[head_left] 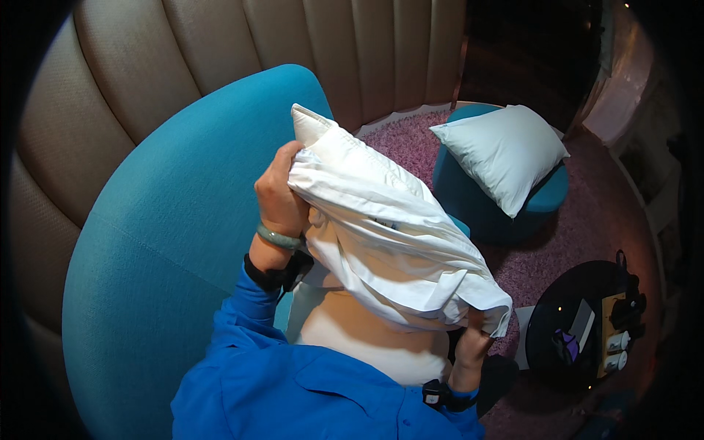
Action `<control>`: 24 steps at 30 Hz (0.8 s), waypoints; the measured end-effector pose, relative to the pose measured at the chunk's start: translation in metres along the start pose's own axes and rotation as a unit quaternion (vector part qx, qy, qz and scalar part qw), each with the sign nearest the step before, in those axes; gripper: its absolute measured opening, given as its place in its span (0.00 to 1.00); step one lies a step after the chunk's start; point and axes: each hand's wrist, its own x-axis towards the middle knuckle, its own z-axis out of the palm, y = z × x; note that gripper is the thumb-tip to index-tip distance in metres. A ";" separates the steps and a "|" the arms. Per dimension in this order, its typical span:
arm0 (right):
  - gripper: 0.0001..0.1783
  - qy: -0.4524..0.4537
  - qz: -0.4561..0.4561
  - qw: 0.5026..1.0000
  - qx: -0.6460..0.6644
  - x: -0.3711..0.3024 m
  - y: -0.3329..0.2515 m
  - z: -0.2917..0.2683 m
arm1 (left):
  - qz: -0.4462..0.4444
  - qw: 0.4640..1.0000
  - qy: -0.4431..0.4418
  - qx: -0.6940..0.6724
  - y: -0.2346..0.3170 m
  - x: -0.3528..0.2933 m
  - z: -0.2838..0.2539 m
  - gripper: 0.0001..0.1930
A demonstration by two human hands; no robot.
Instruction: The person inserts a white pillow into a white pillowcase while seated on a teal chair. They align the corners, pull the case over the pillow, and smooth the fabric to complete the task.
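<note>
A white pillow (353, 151) lies slanting across my lap, with a loose white pillowcase (396, 253) bunched partly over it. One pillow corner pokes out bare at the top, beyond the edge of the case. My left hand (279, 192) is closed on the case's edge near that corner, with a green bangle and a black band at its wrist. At the lower right, my right hand (474, 343) reaches up under a fold of the case and is closed on its cloth; the fold hides most of its fingers.
A curved teal sofa (154, 242) fills the left, against a padded tan wall (213, 51). Another white pillow (506, 154) rests on a teal stool (458, 209) over a purple rug (411, 139). Far right stands a round black table (546, 315) holding a tray (610, 312) and cups (617, 352).
</note>
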 end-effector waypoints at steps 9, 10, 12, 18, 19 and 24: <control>0.20 -0.048 -0.077 0.993 -0.070 0.001 0.000 0.006 | -0.131 0.988 -0.081 0.005 -0.040 0.001 0.024 0.09; 0.20 -0.047 -0.074 0.994 -0.068 0.001 0.000 0.006 | -0.129 0.988 -0.082 -0.009 -0.046 -0.003 0.028 0.09; 0.20 -0.050 -0.072 0.994 -0.070 0.001 -0.001 0.009 | -0.125 0.988 -0.084 -0.038 -0.060 -0.008 0.039 0.08; 0.20 -0.051 -0.066 0.993 -0.080 0.001 -0.009 0.016 | -0.250 0.905 -0.166 -0.302 -0.081 -0.004 0.061 0.09; 0.20 -0.049 -0.051 0.995 -0.066 0.001 -0.011 0.017 | -0.267 0.898 -0.179 -0.301 -0.080 -0.004 0.064 0.11; 0.20 -0.033 -0.011 0.999 0.018 0.000 -0.018 0.024 | -0.271 0.890 -0.270 -0.247 -0.084 0.005 0.083 0.16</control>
